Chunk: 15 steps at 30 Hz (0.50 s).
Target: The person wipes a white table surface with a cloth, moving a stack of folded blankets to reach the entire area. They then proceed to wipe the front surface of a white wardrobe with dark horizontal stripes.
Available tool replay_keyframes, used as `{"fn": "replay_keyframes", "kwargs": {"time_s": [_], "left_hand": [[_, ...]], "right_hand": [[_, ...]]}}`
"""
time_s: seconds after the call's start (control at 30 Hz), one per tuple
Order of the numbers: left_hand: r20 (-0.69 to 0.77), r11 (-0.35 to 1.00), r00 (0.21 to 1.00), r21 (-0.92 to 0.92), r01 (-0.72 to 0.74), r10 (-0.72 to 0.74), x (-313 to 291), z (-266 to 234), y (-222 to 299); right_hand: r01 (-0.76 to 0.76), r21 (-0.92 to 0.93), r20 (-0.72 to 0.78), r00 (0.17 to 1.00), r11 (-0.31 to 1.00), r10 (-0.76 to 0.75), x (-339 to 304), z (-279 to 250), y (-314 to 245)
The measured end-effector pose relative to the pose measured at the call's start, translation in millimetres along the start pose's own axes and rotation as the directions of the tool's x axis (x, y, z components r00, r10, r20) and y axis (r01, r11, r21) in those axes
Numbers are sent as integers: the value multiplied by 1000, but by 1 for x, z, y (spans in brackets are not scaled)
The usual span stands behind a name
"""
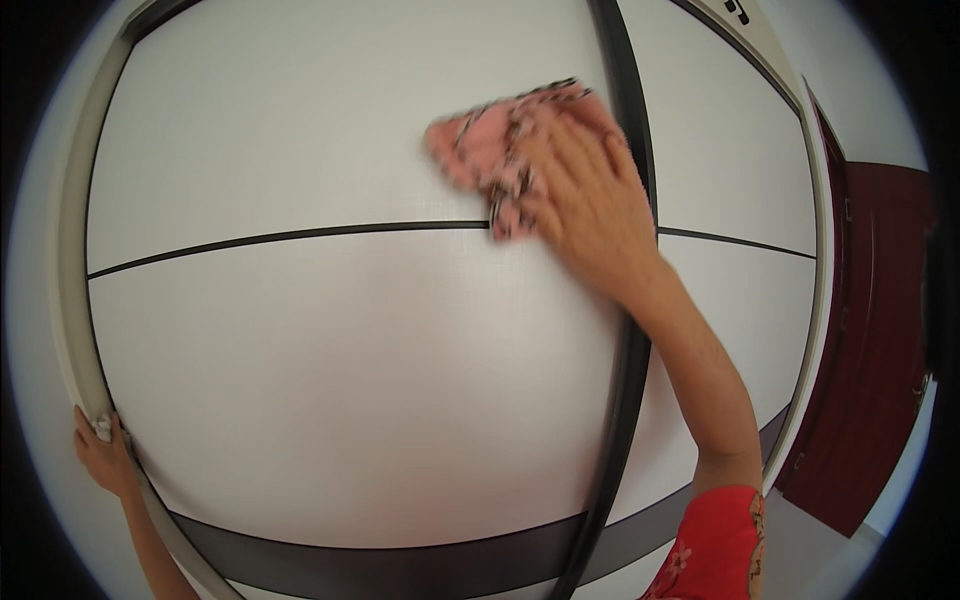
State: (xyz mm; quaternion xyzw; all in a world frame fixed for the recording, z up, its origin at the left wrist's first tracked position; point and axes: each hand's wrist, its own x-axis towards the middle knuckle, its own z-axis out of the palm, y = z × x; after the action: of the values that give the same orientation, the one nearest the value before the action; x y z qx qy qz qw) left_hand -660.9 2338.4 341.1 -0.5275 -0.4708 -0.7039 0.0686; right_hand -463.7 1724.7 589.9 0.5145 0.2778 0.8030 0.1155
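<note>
My right hand [585,205] presses a pink cloth [480,140] with a dark-and-white patterned edge against the white wardrobe door [330,350]. The hand lies over the cloth's right part, beside the dark upright strip of the door, and is blurred by motion. The cloth bunches under the fingers and overlaps the thin dark line across the panel. Down at the far left, my left hand [100,462] is at the pale door frame [82,330]. Between its thumb and fingers shows a small whitish thing [103,428], too small to name.
A dark upright strip [625,400] divides the door from another white panel [730,330] at the right. Grey bands [390,562] cross the lower part. Farther right stands a dark red door [875,330], with pale floor [810,540] below it.
</note>
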Motion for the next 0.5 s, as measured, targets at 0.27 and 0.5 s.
{"fn": "replay_keyframes", "kwargs": {"time_s": [0.27, 0.5], "left_hand": [[-10, 996, 1000, -94, -2, 1, -29, 20, 25], [-74, 984, 982, -23, -175, 173, -16, -13, 11]], "right_hand": [[-187, -66, -221, 961, 980, 168, 71, 64, 65], [-158, 162, 234, 965, 974, 118, -28, -21, -26]]}}
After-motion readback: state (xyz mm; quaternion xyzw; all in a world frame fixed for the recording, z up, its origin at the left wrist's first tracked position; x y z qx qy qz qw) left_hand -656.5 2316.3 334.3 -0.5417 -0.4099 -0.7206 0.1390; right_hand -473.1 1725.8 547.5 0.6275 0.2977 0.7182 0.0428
